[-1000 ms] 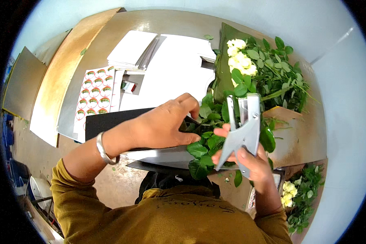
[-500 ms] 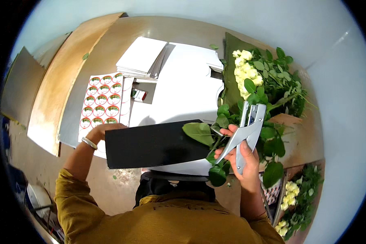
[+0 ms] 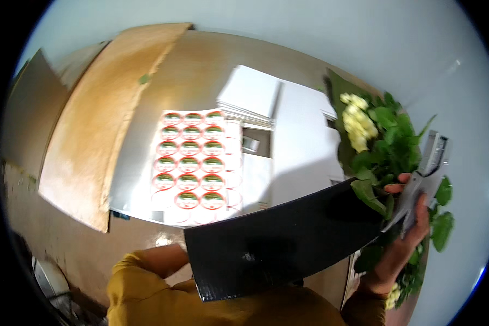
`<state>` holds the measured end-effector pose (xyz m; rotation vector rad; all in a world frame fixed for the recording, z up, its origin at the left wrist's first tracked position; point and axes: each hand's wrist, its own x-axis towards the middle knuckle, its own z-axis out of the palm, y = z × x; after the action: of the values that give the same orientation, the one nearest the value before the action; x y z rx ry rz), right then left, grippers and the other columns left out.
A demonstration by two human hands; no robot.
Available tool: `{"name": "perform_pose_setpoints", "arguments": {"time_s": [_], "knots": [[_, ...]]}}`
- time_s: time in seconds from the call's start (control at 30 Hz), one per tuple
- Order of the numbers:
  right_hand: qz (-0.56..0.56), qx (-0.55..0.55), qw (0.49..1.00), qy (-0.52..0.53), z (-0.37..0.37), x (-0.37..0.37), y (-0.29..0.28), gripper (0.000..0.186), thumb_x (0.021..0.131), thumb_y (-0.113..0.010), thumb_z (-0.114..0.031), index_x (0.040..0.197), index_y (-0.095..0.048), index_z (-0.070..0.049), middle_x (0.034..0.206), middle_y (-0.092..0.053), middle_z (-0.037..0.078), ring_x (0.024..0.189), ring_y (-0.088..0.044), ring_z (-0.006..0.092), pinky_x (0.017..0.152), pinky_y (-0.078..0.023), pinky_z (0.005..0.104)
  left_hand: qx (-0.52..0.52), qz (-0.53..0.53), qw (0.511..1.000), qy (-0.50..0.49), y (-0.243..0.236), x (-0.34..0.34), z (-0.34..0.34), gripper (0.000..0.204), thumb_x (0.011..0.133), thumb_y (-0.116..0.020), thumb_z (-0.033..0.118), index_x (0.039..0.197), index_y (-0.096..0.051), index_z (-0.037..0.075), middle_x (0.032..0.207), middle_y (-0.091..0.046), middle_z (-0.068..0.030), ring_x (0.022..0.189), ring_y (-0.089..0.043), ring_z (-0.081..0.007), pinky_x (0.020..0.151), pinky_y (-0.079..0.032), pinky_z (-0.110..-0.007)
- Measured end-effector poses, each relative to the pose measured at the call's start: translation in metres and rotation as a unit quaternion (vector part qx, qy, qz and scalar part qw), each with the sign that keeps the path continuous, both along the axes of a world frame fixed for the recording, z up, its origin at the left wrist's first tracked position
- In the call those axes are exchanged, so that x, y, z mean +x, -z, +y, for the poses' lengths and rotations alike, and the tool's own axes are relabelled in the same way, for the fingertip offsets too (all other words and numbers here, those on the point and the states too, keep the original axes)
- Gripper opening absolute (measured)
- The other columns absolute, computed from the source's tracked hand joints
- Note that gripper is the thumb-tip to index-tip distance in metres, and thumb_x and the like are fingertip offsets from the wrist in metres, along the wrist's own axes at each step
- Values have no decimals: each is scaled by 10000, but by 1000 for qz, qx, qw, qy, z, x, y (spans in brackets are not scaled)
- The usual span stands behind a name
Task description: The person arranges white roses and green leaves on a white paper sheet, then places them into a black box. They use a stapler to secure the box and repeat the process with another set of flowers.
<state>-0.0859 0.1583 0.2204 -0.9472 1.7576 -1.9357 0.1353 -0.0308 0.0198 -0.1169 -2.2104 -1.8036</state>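
Note:
A long, glossy black cardboard-like wrap [image 3: 282,233] lies across my front, slanting up to the right. Leafy green stems [image 3: 370,198] stick out at its right end. My right hand [image 3: 418,217] is closed around a silver plier stapler [image 3: 428,165], its jaws pointing up and away, and the fingers sit against the leaves. My left forearm [image 3: 160,261] reaches to the left end of the black wrap, where the hand is hidden behind it. Whether flowers are inside the wrap cannot be seen.
Beyond the wrap lie sheets of round red-rimmed stickers [image 3: 190,163], a stack of white card [image 3: 252,92] and a large white sheet [image 3: 304,141]. Pale yellow roses [image 3: 358,122] rest on green cloth [image 3: 336,87] at right. A wooden board [image 3: 103,125] stands left; more roses [image 3: 394,296] are lower right.
The view has turned left, so the table appears further right. The black wrap now sits nearer my body and tilts more; the stapler stays in my right hand. My left hand has slipped from sight.

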Motion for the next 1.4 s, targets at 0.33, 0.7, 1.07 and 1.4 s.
{"name": "perform_pose_setpoints", "arguments": {"time_s": [0.33, 0.7, 1.07, 1.4], "knots": [[236, -49, 932, -272, -180, 98, -63, 575, 938, -457, -351, 1322, -393, 73, 1312, -480, 214, 902, -622, 213, 738, -501, 277, 702, 175, 647, -241, 85, 179, -23, 562, 766, -648, 129, 1288, -477, 8, 1137, -615, -141, 994, -620, -245, 875, -509, -383], [-258, 32, 829, -495, -203, 138, 119, 613, 928, -521, -371, 1357, -354, 35, 1245, -528, 270, 791, -670, 280, 675, -544, 379, 328, 119, 697, -627, 60, 250, -78, 665, 844, -623, 20, 1432, -312, 18, 1405, -418, -121, 1227, -463, -179, 1011, -382, -286], [-174, 32, 793, -583, -201, 143, 111, 558, 927, -557, -288, 1342, -391, 47, 1304, -502, 214, 817, -653, 221, 759, -514, 330, -7, -39, 699, -714, 4, 212, -56, 347, 842, -665, 55, 1181, -595, 33, 1106, -596, -103, 980, -578, -161, 865, -466, -272], [-24, 62, 819, -570, -197, 125, 110, 620, 878, -609, -299, 1294, -401, 111, 1202, -568, 232, 919, -631, 198, 815, -493, 335, 211, 15, 856, -471, -63, 114, -11, 137, 867, -628, 18, 991, -678, -12, 915, -613, -65, 806, -622, -134, 735, -534, -261]]}}
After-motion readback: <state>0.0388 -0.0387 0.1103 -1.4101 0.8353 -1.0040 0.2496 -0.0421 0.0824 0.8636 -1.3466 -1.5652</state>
